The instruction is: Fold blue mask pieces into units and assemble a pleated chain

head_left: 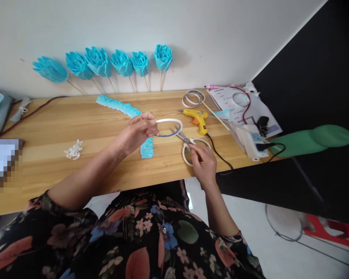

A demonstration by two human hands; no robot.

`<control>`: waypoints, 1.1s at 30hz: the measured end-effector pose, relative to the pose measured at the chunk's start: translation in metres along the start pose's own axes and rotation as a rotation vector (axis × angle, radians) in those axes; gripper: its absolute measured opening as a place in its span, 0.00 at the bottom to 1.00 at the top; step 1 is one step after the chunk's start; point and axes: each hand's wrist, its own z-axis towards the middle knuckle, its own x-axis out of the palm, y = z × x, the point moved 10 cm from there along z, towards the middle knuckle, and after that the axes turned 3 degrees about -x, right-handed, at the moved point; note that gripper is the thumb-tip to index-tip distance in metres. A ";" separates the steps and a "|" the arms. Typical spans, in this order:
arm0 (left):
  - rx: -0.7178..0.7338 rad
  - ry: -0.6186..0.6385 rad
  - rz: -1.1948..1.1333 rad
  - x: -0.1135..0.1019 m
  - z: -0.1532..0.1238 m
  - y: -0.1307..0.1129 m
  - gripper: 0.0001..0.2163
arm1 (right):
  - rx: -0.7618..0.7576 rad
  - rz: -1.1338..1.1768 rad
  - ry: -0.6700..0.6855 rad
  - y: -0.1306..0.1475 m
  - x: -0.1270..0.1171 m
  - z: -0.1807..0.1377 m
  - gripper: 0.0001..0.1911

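My left hand (141,130) pinches a thin roll of white tape (177,124) with a dark blue inner edge, held up above the table. A pair of scissors (188,145) with white handles has its blades apart, their tips close to the tape roll. On the near handle rest the curled fingers of my right hand (204,161). Beneath and beyond my left hand lies a pleated light-blue strip (116,104), its middle hidden by the hand; a light-blue pleated end (147,149) shows on the near side. A yellow glue gun (195,116) lies just beyond the scissors.
Several blue paper-like flowers (99,62) on sticks lean against the wall. Two tape rolls (193,99), a printed sheet (232,102) and a white power strip (253,141) lie at right. White scraps (73,149) are at left. A green object (317,139) overhangs the right edge.
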 end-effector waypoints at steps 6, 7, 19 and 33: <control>-0.017 0.027 -0.092 -0.004 -0.008 0.003 0.15 | -0.014 -0.021 0.012 0.002 0.001 0.000 0.13; -0.013 0.027 -0.096 -0.005 -0.010 0.003 0.16 | -0.014 -0.023 0.010 0.003 0.001 0.000 0.13; 0.097 -0.127 0.009 -0.018 -0.026 -0.010 0.22 | -0.049 -0.258 0.120 0.002 -0.012 0.008 0.15; 0.105 -0.125 -0.074 -0.026 -0.031 -0.001 0.22 | -0.089 -0.329 0.464 -0.011 0.012 0.018 0.22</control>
